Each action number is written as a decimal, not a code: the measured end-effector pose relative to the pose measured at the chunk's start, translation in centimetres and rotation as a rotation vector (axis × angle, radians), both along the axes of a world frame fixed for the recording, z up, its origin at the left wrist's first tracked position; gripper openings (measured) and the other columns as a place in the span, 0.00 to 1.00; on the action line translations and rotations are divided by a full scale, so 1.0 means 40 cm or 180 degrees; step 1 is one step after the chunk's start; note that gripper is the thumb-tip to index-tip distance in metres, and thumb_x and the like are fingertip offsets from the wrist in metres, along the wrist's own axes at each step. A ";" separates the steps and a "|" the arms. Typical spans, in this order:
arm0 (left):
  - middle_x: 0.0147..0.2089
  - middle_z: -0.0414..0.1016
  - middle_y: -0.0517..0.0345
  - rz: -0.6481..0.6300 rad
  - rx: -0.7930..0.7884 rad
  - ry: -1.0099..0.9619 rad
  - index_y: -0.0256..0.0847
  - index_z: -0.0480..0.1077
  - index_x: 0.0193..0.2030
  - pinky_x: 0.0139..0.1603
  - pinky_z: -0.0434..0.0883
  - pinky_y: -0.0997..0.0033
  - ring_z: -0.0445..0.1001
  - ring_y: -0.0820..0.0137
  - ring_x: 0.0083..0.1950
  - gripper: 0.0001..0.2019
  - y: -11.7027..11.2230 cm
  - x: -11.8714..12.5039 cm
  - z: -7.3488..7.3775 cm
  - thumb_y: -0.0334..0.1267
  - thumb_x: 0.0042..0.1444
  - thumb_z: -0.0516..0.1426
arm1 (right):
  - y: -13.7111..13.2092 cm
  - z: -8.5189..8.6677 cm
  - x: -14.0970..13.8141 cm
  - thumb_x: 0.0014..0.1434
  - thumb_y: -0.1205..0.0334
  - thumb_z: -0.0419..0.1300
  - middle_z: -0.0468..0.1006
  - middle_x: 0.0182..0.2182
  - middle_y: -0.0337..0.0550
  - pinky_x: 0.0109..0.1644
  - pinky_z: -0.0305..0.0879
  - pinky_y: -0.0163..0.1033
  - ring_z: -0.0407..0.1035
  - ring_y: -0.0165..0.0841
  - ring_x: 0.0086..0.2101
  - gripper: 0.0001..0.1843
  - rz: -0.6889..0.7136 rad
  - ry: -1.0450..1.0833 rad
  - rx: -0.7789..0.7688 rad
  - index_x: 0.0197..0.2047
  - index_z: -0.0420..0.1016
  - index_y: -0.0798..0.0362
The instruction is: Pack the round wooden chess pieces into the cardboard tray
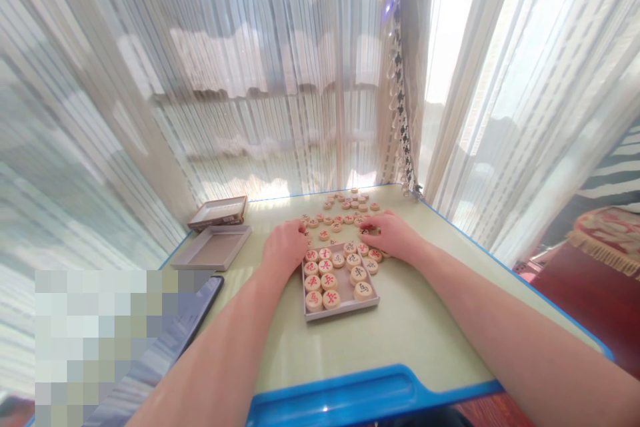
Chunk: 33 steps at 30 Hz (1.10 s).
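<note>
A grey tray (345, 305) lies in the middle of the pale green table (410, 333), holding several round wooden Chinese chess pieces (325, 273) with red and black characters. More loose pieces (345, 210) are scattered behind it. My left hand (284, 247) rests at the tray's far left corner, fingers curled over loose pieces; what it holds is hidden. My right hand (390, 233) reaches over the tray's far right corner, fingers closed on a black-marked piece (365, 231).
Two shallow box parts sit at the left: a grey one (213, 248) and a brown-edged one (219, 212) behind it. A dark phone (200, 307) lies near the left edge. The table has a blue rim (350, 393). Sheer curtains (250, 80) surround the far side.
</note>
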<state>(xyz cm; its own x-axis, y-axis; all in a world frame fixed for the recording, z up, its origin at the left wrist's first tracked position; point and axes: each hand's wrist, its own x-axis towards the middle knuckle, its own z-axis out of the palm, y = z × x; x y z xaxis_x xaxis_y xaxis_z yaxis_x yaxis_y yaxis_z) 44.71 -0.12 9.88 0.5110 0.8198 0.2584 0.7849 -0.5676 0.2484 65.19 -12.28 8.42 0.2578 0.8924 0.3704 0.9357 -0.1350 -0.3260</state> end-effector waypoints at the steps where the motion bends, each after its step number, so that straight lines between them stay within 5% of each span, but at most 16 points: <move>1: 0.42 0.75 0.54 0.0012 -0.0015 0.0006 0.45 0.72 0.39 0.43 0.69 0.66 0.73 0.63 0.43 0.16 0.000 0.000 0.001 0.32 0.51 0.45 | 0.001 0.000 0.001 0.48 0.58 0.57 0.78 0.33 0.40 0.46 0.61 0.41 0.64 0.38 0.39 0.12 -0.0003 0.0003 -0.0006 0.37 0.77 0.48; 8: 0.43 0.75 0.54 -0.0020 -0.0005 0.0004 0.44 0.72 0.39 0.44 0.68 0.67 0.72 0.64 0.43 0.15 0.000 0.001 0.000 0.32 0.51 0.46 | -0.006 0.002 0.002 0.46 0.65 0.57 0.77 0.35 0.41 0.45 0.62 0.38 0.63 0.38 0.43 0.18 -0.0016 0.0254 -0.0030 0.43 0.75 0.49; 17: 0.43 0.75 0.54 0.0029 -0.0031 0.0046 0.45 0.72 0.40 0.43 0.69 0.68 0.73 0.64 0.43 0.15 -0.005 0.002 0.005 0.33 0.52 0.46 | -0.015 0.029 -0.030 0.47 0.60 0.58 0.77 0.32 0.41 0.43 0.62 0.40 0.64 0.38 0.40 0.11 -0.0016 0.0331 0.0248 0.36 0.76 0.51; 25: 0.42 0.75 0.54 -0.0011 -0.0006 0.0057 0.45 0.72 0.38 0.41 0.68 0.69 0.73 0.65 0.42 0.14 -0.002 0.003 0.001 0.33 0.52 0.47 | -0.051 0.067 -0.145 0.49 0.57 0.60 0.75 0.30 0.41 0.44 0.61 0.40 0.64 0.35 0.40 0.10 0.0804 0.0445 0.0337 0.35 0.76 0.49; 33: 0.40 0.76 0.53 -0.0008 0.0042 0.0057 0.44 0.72 0.38 0.40 0.68 0.68 0.73 0.64 0.41 0.14 -0.004 0.004 0.001 0.35 0.52 0.46 | -0.044 0.056 -0.168 0.49 0.61 0.59 0.77 0.29 0.40 0.42 0.60 0.39 0.65 0.35 0.37 0.07 0.0963 -0.0135 0.0153 0.33 0.77 0.49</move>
<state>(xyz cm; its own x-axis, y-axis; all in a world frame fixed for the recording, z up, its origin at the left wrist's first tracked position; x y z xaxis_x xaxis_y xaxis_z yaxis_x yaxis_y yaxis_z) 44.87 -0.27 9.94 0.5177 0.8152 0.2598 0.7878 -0.5726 0.2268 58.45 -14.03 10.65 -0.0334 0.9074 0.4189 0.9440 0.1664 -0.2851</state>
